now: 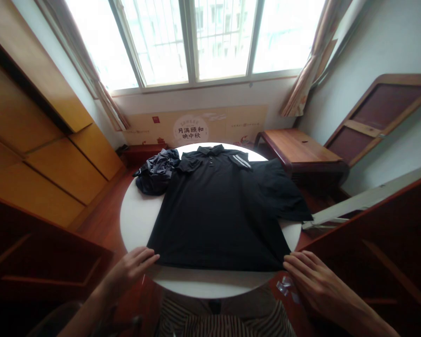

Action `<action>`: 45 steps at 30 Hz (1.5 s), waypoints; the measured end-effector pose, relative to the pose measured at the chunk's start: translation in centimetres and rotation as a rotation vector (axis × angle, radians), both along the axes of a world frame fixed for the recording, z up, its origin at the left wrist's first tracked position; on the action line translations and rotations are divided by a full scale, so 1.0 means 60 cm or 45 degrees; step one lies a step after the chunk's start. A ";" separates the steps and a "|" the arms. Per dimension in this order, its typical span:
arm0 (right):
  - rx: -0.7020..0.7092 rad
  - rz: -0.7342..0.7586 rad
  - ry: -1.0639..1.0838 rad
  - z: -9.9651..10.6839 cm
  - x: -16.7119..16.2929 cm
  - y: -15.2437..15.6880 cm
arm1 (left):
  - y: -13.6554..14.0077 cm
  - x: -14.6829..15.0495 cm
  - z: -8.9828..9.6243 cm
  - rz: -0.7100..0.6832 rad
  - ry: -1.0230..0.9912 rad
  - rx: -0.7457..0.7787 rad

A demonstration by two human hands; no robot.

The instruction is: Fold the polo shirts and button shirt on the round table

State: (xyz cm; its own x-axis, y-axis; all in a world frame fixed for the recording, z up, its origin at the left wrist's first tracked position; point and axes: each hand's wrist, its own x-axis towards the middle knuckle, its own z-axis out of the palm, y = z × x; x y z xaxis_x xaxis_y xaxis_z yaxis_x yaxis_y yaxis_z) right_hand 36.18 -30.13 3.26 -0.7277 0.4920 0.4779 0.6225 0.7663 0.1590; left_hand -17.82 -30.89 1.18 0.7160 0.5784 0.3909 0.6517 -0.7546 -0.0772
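Observation:
A black polo shirt [214,210] lies spread face up on a round white table [136,220], its collar at the far side and its hem towards me. White stripes mark the sleeve on the right. My left hand [136,262] pinches the hem's left corner, and my right hand [307,271] grips the right corner. Between them the hem is stretched nearly straight. Under the polo's right side another dark garment [280,192] sticks out over the table edge. A crumpled heap of dark clothes [157,171] sits at the far left of the table.
Beyond the table is a window wall with a printed banner [196,128] below it. A low wooden table [305,147] stands at the back right, with a framed panel [382,117] against the wall. Wooden cabinets [56,154] line the left. Clear plastic [286,285] shows near my right hand.

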 end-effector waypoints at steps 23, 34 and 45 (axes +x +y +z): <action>-0.040 -0.107 -0.138 -0.012 -0.092 0.025 | 0.017 0.030 0.019 0.172 0.029 -0.030; 0.034 -0.350 -0.126 -0.031 -0.020 0.017 | -0.015 -0.017 -0.019 0.251 -0.160 0.076; 0.019 -0.125 -0.063 -0.052 0.025 -0.005 | -0.020 -0.011 -0.002 0.195 -0.290 -0.168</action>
State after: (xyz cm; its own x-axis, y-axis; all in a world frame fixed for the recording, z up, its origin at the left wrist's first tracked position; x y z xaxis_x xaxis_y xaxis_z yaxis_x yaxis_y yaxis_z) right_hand 37.69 -30.46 0.12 -0.6993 0.5549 0.4506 0.6855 0.6993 0.2027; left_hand -18.48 -32.08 1.07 0.5191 0.7293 0.4458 0.7479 -0.6400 0.1760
